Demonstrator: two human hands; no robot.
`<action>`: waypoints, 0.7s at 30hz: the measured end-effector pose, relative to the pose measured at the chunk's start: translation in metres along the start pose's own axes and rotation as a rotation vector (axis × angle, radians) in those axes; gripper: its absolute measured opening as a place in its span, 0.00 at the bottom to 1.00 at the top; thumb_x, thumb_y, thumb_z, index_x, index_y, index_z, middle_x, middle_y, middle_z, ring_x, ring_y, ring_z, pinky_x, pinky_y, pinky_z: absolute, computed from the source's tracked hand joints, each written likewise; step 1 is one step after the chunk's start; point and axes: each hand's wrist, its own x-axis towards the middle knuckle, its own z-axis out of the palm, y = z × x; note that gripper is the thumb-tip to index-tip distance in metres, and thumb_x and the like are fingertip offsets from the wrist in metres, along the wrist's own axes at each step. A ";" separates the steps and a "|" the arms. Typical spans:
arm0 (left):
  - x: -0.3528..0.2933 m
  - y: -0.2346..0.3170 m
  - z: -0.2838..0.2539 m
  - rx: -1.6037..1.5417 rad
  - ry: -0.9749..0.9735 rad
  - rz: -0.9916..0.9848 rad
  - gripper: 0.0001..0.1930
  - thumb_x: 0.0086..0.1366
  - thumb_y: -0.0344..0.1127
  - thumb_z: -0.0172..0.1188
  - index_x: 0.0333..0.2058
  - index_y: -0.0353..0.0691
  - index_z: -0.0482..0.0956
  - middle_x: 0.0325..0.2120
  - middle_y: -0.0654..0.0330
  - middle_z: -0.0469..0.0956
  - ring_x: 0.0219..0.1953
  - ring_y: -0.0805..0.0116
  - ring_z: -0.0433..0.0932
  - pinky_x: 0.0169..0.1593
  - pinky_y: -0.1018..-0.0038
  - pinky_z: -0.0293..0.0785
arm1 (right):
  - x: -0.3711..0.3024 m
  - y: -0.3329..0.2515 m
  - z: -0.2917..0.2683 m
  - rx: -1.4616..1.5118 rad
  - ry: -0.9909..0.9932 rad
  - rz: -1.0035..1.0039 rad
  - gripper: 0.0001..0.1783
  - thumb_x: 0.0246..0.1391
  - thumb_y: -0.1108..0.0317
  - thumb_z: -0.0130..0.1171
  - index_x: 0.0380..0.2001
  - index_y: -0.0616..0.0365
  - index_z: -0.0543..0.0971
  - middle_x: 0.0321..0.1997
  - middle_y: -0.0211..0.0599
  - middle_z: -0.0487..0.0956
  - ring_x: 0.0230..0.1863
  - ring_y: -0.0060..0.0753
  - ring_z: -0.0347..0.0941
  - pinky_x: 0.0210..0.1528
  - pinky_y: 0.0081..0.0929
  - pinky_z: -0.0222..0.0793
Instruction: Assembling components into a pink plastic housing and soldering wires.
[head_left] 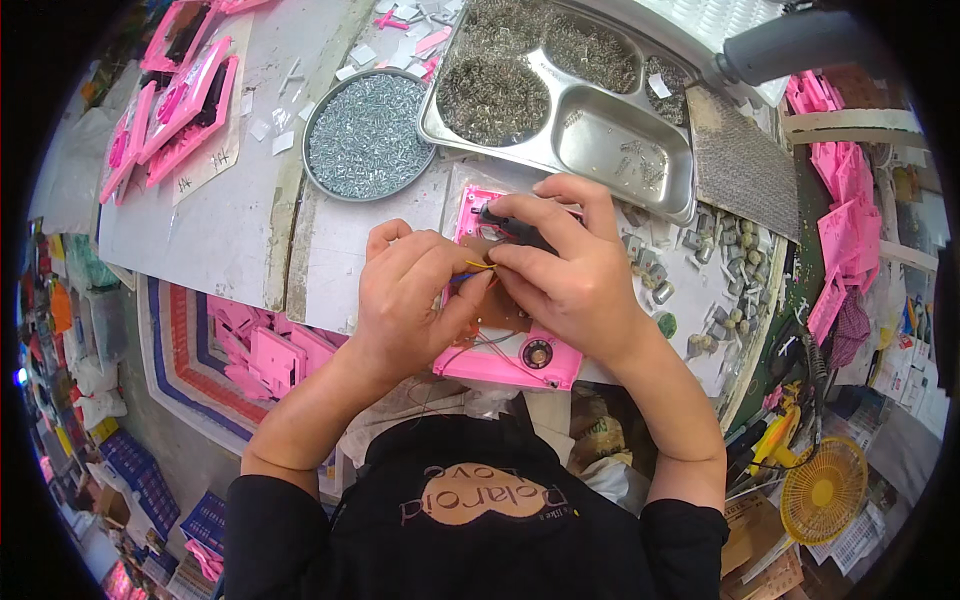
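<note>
Tabletop (330, 240): since the parts lie in an arc around the work, it looks laid out for short reaches.
Steel tray (610, 130): at one o'clock from the casing, its compartments seemingly keeping small metal pieces sorted.
Pink casing (478, 368): right in front of the worker, lying flat and open on the tabletop, probably so its inside stays reachable; glossy pink edges, brownish middle, loose thin wires across its lower part.
Screw dish (366, 197): round, heaped with silvery screws, at half past ten, close enough for the left side.
Left hand (405, 285): thumb and forefinger pinching the yellow wire over the casing, perhaps to steady it.
Right hand (580, 270): fingertips closed on that wire from three o'clock, another finger reaching up against a dark part (522, 233).
Round black part (537, 352): ringed, pale-centred, at five o'clock in the casing.
Yellow wire (480, 265): thin, bright, held between both hands.
</note>
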 end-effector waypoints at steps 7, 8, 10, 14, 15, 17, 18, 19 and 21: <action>-0.003 -0.009 -0.005 0.053 -0.017 0.054 0.09 0.52 0.25 0.70 0.30 0.43 0.79 0.24 0.66 0.78 0.23 0.68 0.71 0.41 0.67 0.62 | -0.010 0.003 -0.003 -0.083 0.052 -0.061 0.10 0.34 0.73 0.70 0.26 0.59 0.83 0.47 0.32 0.82 0.51 0.43 0.72 0.47 0.36 0.74; -0.005 -0.010 -0.005 0.050 -0.018 0.053 0.09 0.52 0.25 0.70 0.30 0.43 0.79 0.24 0.67 0.77 0.23 0.68 0.71 0.41 0.66 0.62 | -0.012 0.003 -0.004 -0.090 0.058 -0.054 0.11 0.34 0.73 0.70 0.26 0.59 0.82 0.47 0.32 0.82 0.51 0.43 0.72 0.47 0.36 0.74; -0.006 -0.011 -0.005 0.043 -0.027 0.053 0.10 0.52 0.25 0.71 0.30 0.44 0.79 0.24 0.67 0.77 0.23 0.69 0.71 0.41 0.67 0.62 | -0.015 0.002 -0.004 -0.091 0.062 -0.042 0.12 0.33 0.73 0.71 0.27 0.58 0.82 0.47 0.32 0.82 0.51 0.44 0.72 0.48 0.36 0.74; -0.005 -0.011 -0.010 0.096 -0.037 0.033 0.10 0.52 0.23 0.70 0.32 0.42 0.80 0.25 0.66 0.78 0.24 0.68 0.72 0.43 0.66 0.64 | -0.016 0.001 -0.008 -0.077 0.055 -0.025 0.15 0.31 0.74 0.71 0.29 0.57 0.82 0.48 0.33 0.82 0.50 0.45 0.72 0.48 0.36 0.74; -0.002 -0.011 -0.010 0.124 -0.035 0.025 0.11 0.52 0.22 0.69 0.33 0.41 0.80 0.26 0.65 0.78 0.24 0.67 0.73 0.44 0.65 0.66 | -0.017 0.002 -0.011 -0.077 0.053 -0.018 0.15 0.31 0.74 0.72 0.29 0.56 0.82 0.48 0.33 0.82 0.50 0.45 0.72 0.48 0.37 0.74; 0.006 0.001 -0.013 0.165 0.081 0.001 0.12 0.54 0.24 0.69 0.38 0.39 0.80 0.32 0.60 0.80 0.29 0.64 0.77 0.45 0.63 0.69 | -0.031 0.003 -0.016 -0.058 0.080 0.046 0.15 0.32 0.74 0.72 0.30 0.55 0.83 0.48 0.33 0.82 0.51 0.46 0.71 0.51 0.38 0.72; 0.009 0.012 -0.013 0.116 0.090 0.008 0.13 0.55 0.24 0.68 0.41 0.38 0.80 0.34 0.58 0.80 0.31 0.62 0.79 0.45 0.62 0.71 | -0.037 0.004 -0.018 -0.047 0.092 0.074 0.15 0.33 0.75 0.73 0.31 0.55 0.83 0.49 0.33 0.82 0.52 0.47 0.71 0.52 0.39 0.71; 0.013 0.023 -0.013 0.061 0.097 0.018 0.14 0.56 0.25 0.68 0.43 0.37 0.80 0.36 0.56 0.81 0.33 0.60 0.80 0.45 0.62 0.73 | -0.042 0.004 -0.020 -0.022 0.124 0.123 0.15 0.34 0.74 0.73 0.31 0.54 0.83 0.49 0.33 0.82 0.52 0.47 0.70 0.54 0.40 0.69; 0.019 0.046 -0.004 -0.187 0.003 0.083 0.15 0.59 0.24 0.66 0.46 0.35 0.80 0.41 0.53 0.81 0.36 0.57 0.82 0.44 0.61 0.78 | -0.052 0.004 -0.023 0.030 0.194 0.218 0.13 0.37 0.74 0.74 0.31 0.53 0.84 0.49 0.34 0.82 0.54 0.48 0.69 0.56 0.41 0.67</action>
